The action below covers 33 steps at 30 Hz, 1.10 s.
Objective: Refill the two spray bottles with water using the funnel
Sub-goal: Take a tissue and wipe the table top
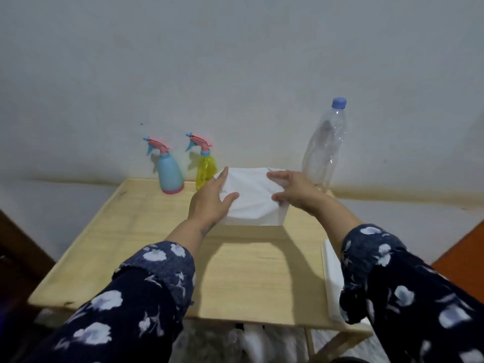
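Note:
A blue spray bottle (169, 172) and a yellow spray bottle (206, 166), both with pink trigger heads, stand at the back of the wooden table (131, 231) against the wall. A tall clear plastic bottle (324, 146) with a blue cap stands at the back right. In the middle lies a white sheet of paper (250, 199), bent upward. My left hand (210, 199) grips its left edge and my right hand (293, 192) grips its right edge. I see no separate funnel.
A stack of white paper (332, 273) lies at the table's right edge, partly under my right sleeve. The pale wall runs just behind the bottles. An orange surface (463, 255) shows at the far right.

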Tool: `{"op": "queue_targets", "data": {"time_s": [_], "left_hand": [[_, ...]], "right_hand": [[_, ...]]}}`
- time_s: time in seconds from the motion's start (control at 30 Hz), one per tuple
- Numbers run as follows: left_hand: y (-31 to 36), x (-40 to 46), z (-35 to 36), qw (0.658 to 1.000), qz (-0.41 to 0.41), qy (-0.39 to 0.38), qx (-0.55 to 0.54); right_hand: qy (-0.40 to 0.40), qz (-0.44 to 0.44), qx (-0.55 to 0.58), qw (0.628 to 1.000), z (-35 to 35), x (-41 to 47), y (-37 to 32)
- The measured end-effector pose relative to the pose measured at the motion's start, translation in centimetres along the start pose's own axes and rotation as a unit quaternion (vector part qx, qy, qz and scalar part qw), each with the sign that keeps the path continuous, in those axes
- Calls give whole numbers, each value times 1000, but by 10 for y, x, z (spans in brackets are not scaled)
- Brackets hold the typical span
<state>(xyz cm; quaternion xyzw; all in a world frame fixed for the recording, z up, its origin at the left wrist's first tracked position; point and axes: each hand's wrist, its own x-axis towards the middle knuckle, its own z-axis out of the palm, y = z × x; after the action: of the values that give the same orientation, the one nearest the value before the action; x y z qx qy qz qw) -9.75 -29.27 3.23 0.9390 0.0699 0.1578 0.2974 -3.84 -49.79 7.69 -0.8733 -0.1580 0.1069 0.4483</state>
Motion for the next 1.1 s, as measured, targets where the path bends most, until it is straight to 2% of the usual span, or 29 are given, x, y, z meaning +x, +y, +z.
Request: {"op": "queue_targets", "data": {"time_s": [0.07,0.27,0.37,0.6,0.7,0.87,0.93,1.0,1.1], "left_hand": [[-31,4,-11,999,-26,-21,29],[-131,20,-37,984,-96,-140,54],[-181,31,-43,972,-105,-190,87],[-261,65,-28,942,-86,-260,194],[-277,80,-19,927,-54,-276,250],[-295,87,-10,924,-66,-289,240],[-298,88,-11,931,-50,-257,254],[-302,88,-12,942,-15,-226,247],[-306,89,-13,941,78,-244,221]], "right_hand": [[-36,5,-8,999,26,16,-11],[-141,106,2,984,113,68,-25],[-165,122,-16,979,164,97,-24],[-124,82,-158,976,257,156,6],[-103,52,-275,954,273,161,12],[-10,46,-370,928,278,156,18],[74,0,-372,925,279,151,21],[115,-74,-365,921,278,147,23],[11,-126,-387,913,276,144,24]]}}
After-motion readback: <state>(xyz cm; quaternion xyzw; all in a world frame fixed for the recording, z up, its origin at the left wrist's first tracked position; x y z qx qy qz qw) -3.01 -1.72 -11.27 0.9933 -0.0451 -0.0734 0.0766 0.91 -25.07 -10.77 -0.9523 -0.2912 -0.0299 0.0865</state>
